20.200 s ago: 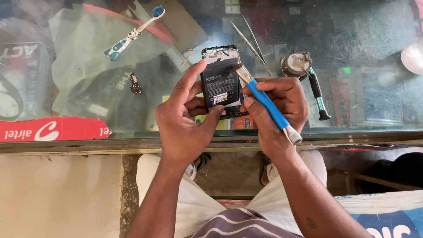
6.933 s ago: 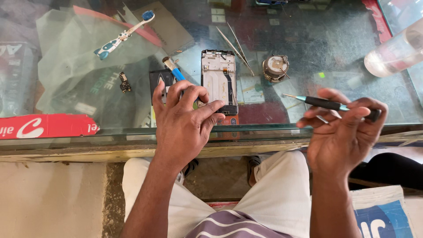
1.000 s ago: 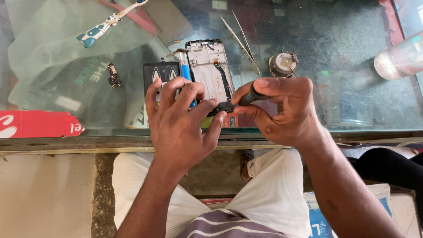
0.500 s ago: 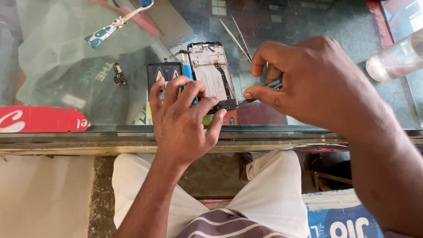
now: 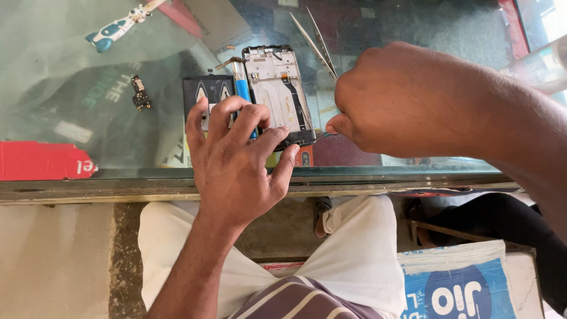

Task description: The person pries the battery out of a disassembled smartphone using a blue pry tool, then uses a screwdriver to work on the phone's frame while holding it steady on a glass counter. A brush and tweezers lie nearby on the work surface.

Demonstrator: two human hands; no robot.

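Risen closer, right hand pinches beside phone frame; left hand spread.

Opened phone frame (backless), flat on glass

Glossy glass counter bears a bare metal phone frame, shiny steel tweezers and a matt black battery.
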